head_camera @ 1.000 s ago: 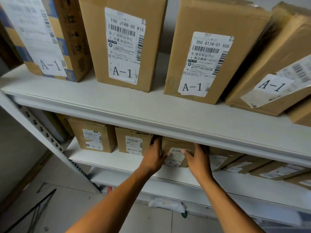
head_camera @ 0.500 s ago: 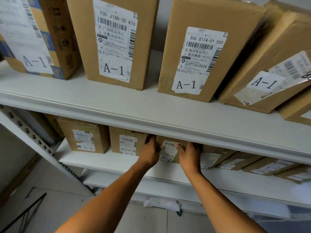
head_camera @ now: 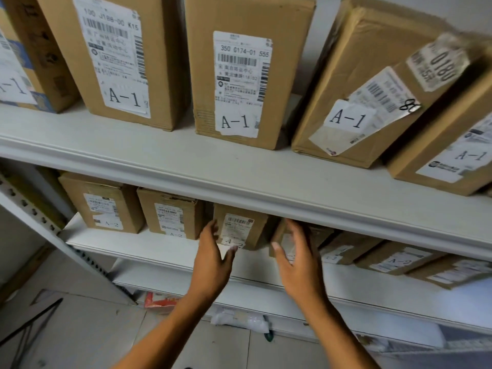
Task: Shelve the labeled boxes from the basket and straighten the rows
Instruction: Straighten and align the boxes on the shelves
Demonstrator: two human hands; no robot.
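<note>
Boxes labeled A-2: the middle box point(head_camera: 241, 225) stands upright on the lower shelf point(head_camera: 149, 245), between both hands, just far of the fingertips. Left hand point(head_camera: 213, 258) sits at its left edge, right hand point(head_camera: 298, 257) at its right, in front of the tilted neighbour box point(head_camera: 316, 235); both released, fingers straight, gripping nothing (contact unclear, motion blur). Neither hand clearly nearer. Matte brown corrugated cardboard, sharp corners, glossy paper labels. Likely step: squaring the row.

boxes point(head_camera: 241, 226): matt brown cardboard, white paper labels
shelf point(head_camera: 239, 179): smooth white painted metal
floor point(head_camera: 80, 328): pale, smooth tile
</note>
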